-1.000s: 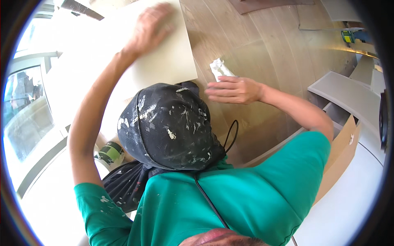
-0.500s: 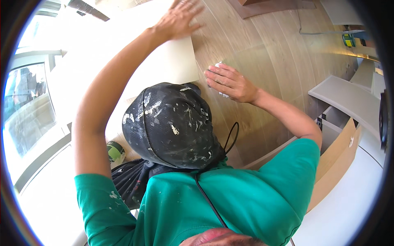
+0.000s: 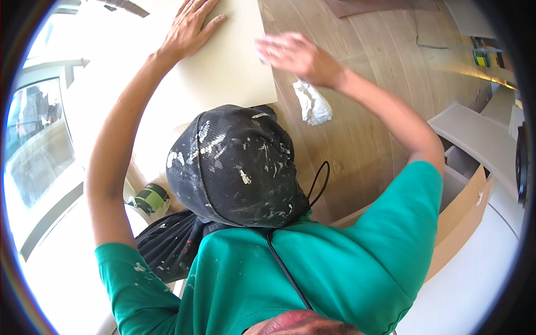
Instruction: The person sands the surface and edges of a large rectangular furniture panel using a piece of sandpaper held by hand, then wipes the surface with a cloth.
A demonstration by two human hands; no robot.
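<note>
My left hand lies flat with its fingers spread on a pale cream board, washed out by bright light on its left side. Over the board's right edge is my right hand, its outstretched fingers smeared by motion and nothing visible in them. Whether those fingertips touch the board I cannot tell. A crumpled white cloth rests on the wooden floor, just nearer than my right hand and apart from it.
Before my chest bulges a rounded black cloth shape with white paint spots. A green and black container stands left of it. To the right are a grey panel and an open drawer. A window is at the left.
My right hand has left the white cloth on the floor and moved forward and left to the board's edge. My left hand has shifted left and settled flat on the board.
</note>
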